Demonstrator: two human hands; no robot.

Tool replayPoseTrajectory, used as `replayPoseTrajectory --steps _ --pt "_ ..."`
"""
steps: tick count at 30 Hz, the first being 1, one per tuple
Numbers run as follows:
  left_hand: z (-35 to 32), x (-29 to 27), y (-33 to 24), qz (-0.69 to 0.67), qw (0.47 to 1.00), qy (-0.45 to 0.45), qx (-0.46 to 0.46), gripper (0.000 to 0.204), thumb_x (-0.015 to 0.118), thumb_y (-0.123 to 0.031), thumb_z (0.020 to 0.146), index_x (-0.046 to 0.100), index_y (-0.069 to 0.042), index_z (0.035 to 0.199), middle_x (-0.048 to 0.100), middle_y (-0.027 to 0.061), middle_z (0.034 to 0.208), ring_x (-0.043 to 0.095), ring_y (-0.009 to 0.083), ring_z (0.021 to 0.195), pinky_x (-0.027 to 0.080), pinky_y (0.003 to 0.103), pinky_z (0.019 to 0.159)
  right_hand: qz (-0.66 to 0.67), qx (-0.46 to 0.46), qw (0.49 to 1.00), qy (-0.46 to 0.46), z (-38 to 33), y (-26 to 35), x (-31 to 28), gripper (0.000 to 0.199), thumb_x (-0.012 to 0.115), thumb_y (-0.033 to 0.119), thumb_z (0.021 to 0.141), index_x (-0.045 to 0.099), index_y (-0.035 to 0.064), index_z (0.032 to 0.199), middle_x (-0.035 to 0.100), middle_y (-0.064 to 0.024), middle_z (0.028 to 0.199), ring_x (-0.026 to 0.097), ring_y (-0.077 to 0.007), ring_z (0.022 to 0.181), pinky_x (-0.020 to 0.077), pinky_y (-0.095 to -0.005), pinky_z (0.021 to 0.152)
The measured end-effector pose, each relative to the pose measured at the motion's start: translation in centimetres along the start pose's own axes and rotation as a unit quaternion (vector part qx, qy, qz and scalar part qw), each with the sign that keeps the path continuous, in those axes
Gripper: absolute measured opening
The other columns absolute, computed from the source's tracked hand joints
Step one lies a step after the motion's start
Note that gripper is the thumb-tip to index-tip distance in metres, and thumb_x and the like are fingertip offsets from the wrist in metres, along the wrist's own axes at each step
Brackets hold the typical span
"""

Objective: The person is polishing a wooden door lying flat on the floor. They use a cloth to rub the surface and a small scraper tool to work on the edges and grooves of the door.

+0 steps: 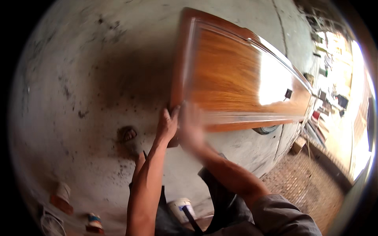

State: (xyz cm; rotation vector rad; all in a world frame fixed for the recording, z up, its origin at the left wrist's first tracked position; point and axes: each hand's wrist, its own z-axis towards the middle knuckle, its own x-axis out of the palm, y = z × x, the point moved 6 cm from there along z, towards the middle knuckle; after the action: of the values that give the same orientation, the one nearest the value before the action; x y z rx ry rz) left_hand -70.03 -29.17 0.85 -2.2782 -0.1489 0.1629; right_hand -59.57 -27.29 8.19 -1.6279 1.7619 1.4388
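A long, glossy brown wooden door panel (228, 70) with a raised border lies tilted before me, its near left corner closest to my hands. My left hand (168, 125) grips that corner's edge, the thumb up along the side and the fingers partly hidden. Just to its right, my right hand (191, 124) is over the panel's near border, smeared by motion, so its fingers and anything in them cannot be made out. A small dark square piece (288, 94) sits toward the panel's far right end, next to a bright reflection.
Beneath the panel's near side shows a round grey object (265, 129). A white bucket (182, 209) stands by my legs. At lower left are a small can (94, 221) and a pale container (63, 192). A block (299, 144) lies by the brick paving (295, 185).
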Motion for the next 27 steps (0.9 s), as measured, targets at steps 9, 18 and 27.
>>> replayPoseTrajectory --steps 9,18,27 --pt "1.3 -0.5 0.5 0.076 0.990 0.115 -0.019 0.054 0.056 -0.039 0.108 0.056 0.009 0.133 0.067 0.0250 0.124 0.063 0.0350 0.119 0.048 0.041 0.101 -0.004 -0.023 0.986 -0.165 2.3 0.5 -2.2 0.078 0.053 0.010 0.091 0.019 -0.0165 0.156 0.041 -0.0337 0.155 0.026 -0.0522 0.152 0.0151 -0.0594 0.127" --pt "2.8 -2.6 -1.4 0.166 0.950 0.227 -0.138 0.079 0.065 -0.058 0.098 0.060 0.014 0.129 0.065 0.0237 0.133 0.059 0.0263 0.124 0.044 0.039 0.107 -0.023 -0.032 0.988 -0.148 -3.9 0.0 -1.1 0.075 0.055 0.011 0.089 0.028 -0.0146 0.154 0.045 -0.0294 0.154 0.028 -0.0477 0.153 0.0170 -0.0567 0.128" --pt "15.7 0.5 -9.3 -0.049 0.958 0.282 -0.015 0.076 0.059 -0.051 0.104 0.042 0.000 0.157 0.042 0.0122 0.162 0.039 0.0200 0.149 0.024 0.035 0.126 -0.016 -0.051 0.997 -0.050 -2.9 -2.2 2.7 0.068 0.057 0.010 0.088 0.037 -0.0130 0.149 0.050 -0.0307 0.149 0.037 -0.0500 0.148 0.0237 -0.0616 0.124"
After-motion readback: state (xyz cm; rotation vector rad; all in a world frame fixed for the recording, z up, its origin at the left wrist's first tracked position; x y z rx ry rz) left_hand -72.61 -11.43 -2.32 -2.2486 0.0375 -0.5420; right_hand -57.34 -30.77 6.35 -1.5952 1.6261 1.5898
